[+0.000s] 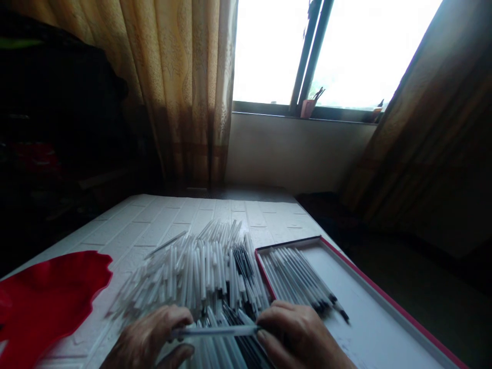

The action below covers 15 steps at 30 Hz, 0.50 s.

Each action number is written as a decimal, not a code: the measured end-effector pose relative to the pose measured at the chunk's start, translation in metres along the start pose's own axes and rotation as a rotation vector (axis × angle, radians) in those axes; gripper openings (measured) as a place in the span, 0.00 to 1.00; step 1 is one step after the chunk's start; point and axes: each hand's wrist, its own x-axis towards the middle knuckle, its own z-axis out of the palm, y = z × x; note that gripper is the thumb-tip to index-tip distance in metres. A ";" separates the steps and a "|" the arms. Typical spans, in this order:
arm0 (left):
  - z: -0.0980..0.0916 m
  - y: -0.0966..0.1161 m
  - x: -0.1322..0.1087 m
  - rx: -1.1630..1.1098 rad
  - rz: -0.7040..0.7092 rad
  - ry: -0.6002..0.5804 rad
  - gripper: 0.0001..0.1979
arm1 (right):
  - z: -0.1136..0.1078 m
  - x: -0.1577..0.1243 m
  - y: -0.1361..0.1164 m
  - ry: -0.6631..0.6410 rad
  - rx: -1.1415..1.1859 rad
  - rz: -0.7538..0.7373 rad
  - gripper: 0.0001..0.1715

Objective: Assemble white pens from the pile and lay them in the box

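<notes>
A slim translucent pen is held level in front of me, its two ends in my two hands. My left hand has its fingers around the left end, with the thumb below. At the right end, my right hand pinches it between thumb and fingers. Beneath and beyond my hands spreads a large pile of translucent pens, some showing black parts. To the right, a shallow white tray with a red rim holds a row of pens with dark ends.
On the left of the white brick-patterned table lies a red wavy-edged dish. Patterned curtains hang behind, beside a bright window. A pink cup with thin sticks stands on the sill. Dark, indistinct things fill the far left.
</notes>
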 end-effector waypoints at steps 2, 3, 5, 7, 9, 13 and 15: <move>0.002 0.000 0.000 -0.021 -0.025 -0.014 0.11 | -0.002 0.000 -0.001 0.000 -0.002 0.006 0.12; 0.002 0.000 -0.001 -0.026 -0.034 -0.021 0.11 | -0.002 0.000 -0.001 -0.001 -0.005 0.006 0.12; 0.002 0.001 -0.002 -0.027 -0.065 -0.015 0.12 | -0.002 0.000 0.000 -0.010 -0.010 0.003 0.11; 0.000 0.002 -0.003 -0.022 -0.104 -0.034 0.14 | -0.001 0.000 0.000 -0.016 -0.009 0.000 0.11; -0.002 0.001 -0.003 -0.032 -0.111 -0.095 0.15 | 0.000 0.000 0.001 -0.015 -0.005 0.002 0.11; -0.004 -0.005 -0.003 -0.028 -0.070 -0.082 0.13 | -0.002 0.001 -0.002 -0.004 0.004 0.019 0.11; -0.003 -0.005 -0.004 -0.021 -0.072 -0.038 0.13 | -0.003 0.001 -0.004 0.006 0.005 0.034 0.12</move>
